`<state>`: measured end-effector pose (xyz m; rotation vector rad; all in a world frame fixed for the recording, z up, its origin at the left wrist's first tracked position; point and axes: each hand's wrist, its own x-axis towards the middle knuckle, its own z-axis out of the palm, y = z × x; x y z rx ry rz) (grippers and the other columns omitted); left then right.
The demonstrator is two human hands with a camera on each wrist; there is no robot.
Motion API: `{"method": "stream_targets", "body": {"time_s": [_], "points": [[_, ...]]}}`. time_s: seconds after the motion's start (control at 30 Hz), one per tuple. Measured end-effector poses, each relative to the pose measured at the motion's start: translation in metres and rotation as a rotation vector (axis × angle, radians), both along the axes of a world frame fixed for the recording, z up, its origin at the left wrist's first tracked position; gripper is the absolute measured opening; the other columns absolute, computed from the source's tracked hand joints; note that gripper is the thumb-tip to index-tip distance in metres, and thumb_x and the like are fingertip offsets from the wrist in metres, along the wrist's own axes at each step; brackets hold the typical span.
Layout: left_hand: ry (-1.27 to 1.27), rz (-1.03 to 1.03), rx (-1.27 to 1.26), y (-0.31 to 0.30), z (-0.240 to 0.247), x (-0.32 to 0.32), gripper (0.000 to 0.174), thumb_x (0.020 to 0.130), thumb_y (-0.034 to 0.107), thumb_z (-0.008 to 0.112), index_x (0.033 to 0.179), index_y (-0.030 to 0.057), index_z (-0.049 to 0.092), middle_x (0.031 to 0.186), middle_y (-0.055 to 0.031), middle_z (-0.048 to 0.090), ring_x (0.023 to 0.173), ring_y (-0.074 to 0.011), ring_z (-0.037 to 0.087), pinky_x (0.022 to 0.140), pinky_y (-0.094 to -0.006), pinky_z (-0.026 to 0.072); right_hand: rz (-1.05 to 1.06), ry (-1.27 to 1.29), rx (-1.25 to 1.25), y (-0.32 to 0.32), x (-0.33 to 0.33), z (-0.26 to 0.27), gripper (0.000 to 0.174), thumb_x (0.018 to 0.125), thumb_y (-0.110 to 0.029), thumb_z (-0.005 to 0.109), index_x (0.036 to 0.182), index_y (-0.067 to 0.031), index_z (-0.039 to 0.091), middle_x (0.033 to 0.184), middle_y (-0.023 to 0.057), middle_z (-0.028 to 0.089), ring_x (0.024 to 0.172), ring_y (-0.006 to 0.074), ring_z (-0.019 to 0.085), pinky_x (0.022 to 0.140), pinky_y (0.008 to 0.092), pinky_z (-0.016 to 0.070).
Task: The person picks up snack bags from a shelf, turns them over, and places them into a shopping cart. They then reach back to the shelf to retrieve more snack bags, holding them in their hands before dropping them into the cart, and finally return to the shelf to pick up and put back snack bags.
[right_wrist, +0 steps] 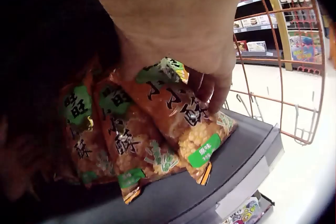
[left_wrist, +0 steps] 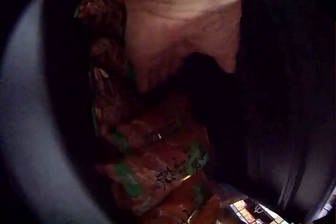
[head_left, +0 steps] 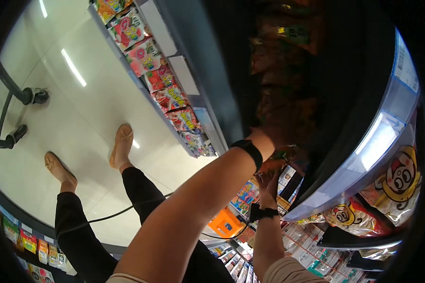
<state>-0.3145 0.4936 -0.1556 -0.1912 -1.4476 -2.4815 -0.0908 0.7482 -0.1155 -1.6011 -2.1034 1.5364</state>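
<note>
Shop aisle with a pale glossy floor point(head_left: 80, 104) and racks of packets on both sides; the person stands on it in dark trousers and tan flat shoes point(head_left: 122, 146). Up from the person's body, the left hand point(head_left: 269, 134) is reached deep into a dark shelf bay, past its black wrist strap point(head_left: 251, 152). In the left wrist view this hand fills the top of the frame, and its fingers point(left_wrist: 149, 69) point down at a row of red-orange bags point(left_wrist: 157, 161) standing just below them. The light in there is too poor to tell whether the fingers touch or grip a bag, or whether they are spread or drawn together.

Closer to the body than the left hand, the right hand point(right_wrist: 173, 19) is at a lower, brighter shelf. Its thumb and fingers are curled over the top edge of an orange snack bag point(right_wrist: 184, 119) with green labels and pinch it there; the fingertips point(right_wrist: 215, 92) show on the bag's front face. The bag hangs tilted under the hand, with its lower end over the grey shelf point(right_wrist: 236, 155). Two more bags of the same kind point(right_wrist: 105, 140) lie just beside it, on the thumb side, overlapping one another and touching the held bag. Beyond the fingertips, well apart, is a copper wire rack point(right_wrist: 294, 103), and far behind it more stocked shelves. Off to the outer side of the right arm in the head view, yellow bags with a cartoon face point(head_left: 396, 179) sit under a pale shelf strip point(head_left: 387, 127)
</note>
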Motion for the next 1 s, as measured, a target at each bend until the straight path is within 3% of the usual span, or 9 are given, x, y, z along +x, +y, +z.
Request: {"method": "stream_targets", "body": {"time_s": [0.1, 0.17, 0.2, 0.33, 0.37, 0.53, 0.67, 0.8, 1.0], "points": [[-0.038, -0.151, 0.07, 0.018, 0.001, -0.008, 0.026, 0.088, 0.019, 0.063, 0.112, 0.0075, 0.06, 0.107, -0.0178, 0.066, 0.103, -0.0381, 0.067, 0.088, -0.0449, 0.053, 0.056, 0.055, -0.136, 0.003, -0.006, 0.005, 0.082, 0.096, -0.063, 0.062, 0.16, -0.0215, 0.031, 0.155, 0.0129, 0.044, 0.139, 0.0291, 0.048, 0.114, 0.0503, 0.0439], [-0.078, -0.333, -0.024, 0.014, 0.001, -0.014, 0.057, 0.087, 0.018, 0.072, 0.138, 0.0132, 0.048, 0.133, -0.0185, 0.058, 0.121, -0.0379, 0.059, 0.104, -0.0453, 0.0471, 0.04, 0.069, -0.115, 0.027, -0.004, -0.003, 0.063, 0.096, -0.065, 0.061, 0.137, -0.0181, 0.05, 0.131, 0.0061, 0.06, 0.118, 0.0239, 0.059, 0.098, 0.0444, 0.0473], [-0.077, -0.313, -0.031, 0.011, 0.0, -0.015, 0.059, 0.086, 0.018, 0.073, 0.14, 0.0141, 0.048, 0.133, -0.0179, 0.059, 0.122, -0.0374, 0.059, 0.104, -0.0452, 0.0468, 0.038, 0.08, -0.106, 0.037, -0.007, -0.008, 0.058, 0.096, -0.066, 0.061, 0.126, -0.0164, 0.06, 0.119, 0.0027, 0.068, 0.107, 0.0213, 0.064, 0.09, 0.0414, 0.0491], [-0.07, -0.125, 0.214, 0.017, -0.012, -0.005, 0.032, 0.086, 0.022, 0.066, 0.117, 0.0137, 0.063, 0.104, -0.0138, 0.071, 0.102, -0.0336, 0.069, 0.088, -0.0437, 0.0528, 0.022, 0.163, -0.038, -0.01, -0.028, -0.008, 0.062, 0.095, -0.064, 0.064, 0.138, -0.0202, 0.056, 0.125, 0.0016, 0.065, 0.116, 0.0201, 0.061, 0.096, 0.0404, 0.0503], [-0.103, -0.249, 0.352, 0.023, -0.015, -0.004, 0.039, 0.086, 0.025, 0.068, 0.124, 0.0162, 0.063, 0.109, -0.0134, 0.071, 0.107, -0.0325, 0.068, 0.091, -0.0435, 0.0524, 0.052, 0.205, -0.085, -0.007, -0.026, -0.011, 0.064, 0.095, -0.061, 0.066, 0.144, -0.0213, 0.053, 0.129, 0.0024, 0.064, 0.118, 0.0213, 0.061, 0.101, 0.0419, 0.0495], [-0.028, -0.065, -0.172, 0.022, -0.031, 0.018, 0.078, 0.084, 0.046, 0.071, 0.152, 0.0158, 0.047, 0.141, -0.0218, 0.059, 0.128, -0.0344, 0.06, 0.107, -0.0422, 0.0478, 0.163, 0.297, -0.178, -0.019, -0.048, -0.033, 0.062, 0.098, -0.054, 0.065, 0.147, -0.0198, 0.05, 0.144, 0.004, 0.057, 0.131, 0.0247, 0.055, 0.111, 0.0454, 0.0443], [-0.04, -0.147, -0.462, 0.008, -0.048, 0.013, 0.101, 0.079, 0.059, 0.074, 0.157, 0.0064, 0.037, 0.151, -0.032, 0.045, 0.136, -0.0402, 0.052, 0.112, -0.0425, 0.0449, 0.258, 0.31, -0.164, -0.035, -0.07, -0.043, 0.064, 0.101, -0.052, 0.062, 0.151, -0.0165, 0.043, 0.151, 0.0046, 0.051, 0.139, 0.0236, 0.049, 0.117, 0.045, 0.0384], [-0.244, -0.61, -0.403, -0.039, -0.033, 0.004, 0.113, 0.075, 0.069, 0.074, 0.157, 0.0016, 0.035, 0.154, -0.0325, 0.042, 0.143, -0.0407, 0.045, 0.116, -0.0436, 0.0413, 0.396, 0.306, -0.083, -0.042, -0.078, -0.043, 0.066, 0.103, -0.053, 0.058, 0.153, -0.0142, 0.04, 0.152, 0.0047, 0.048, 0.14, 0.0221, 0.046, 0.119, 0.0429, 0.0344], [-0.184, -0.475, -0.464, -0.009, -0.058, -0.007, 0.112, 0.072, 0.064, 0.081, 0.152, -0.0017, 0.04, 0.147, -0.0278, 0.053, 0.135, -0.0383, 0.054, 0.112, -0.0424, 0.0463, 0.544, 0.22, 0.294, -0.045, -0.077, -0.023, 0.059, 0.1, -0.037, 0.064, 0.148, -0.0084, 0.047, 0.147, 0.0119, 0.052, 0.134, 0.0268, 0.051, 0.115, 0.0418, 0.0392]]}}
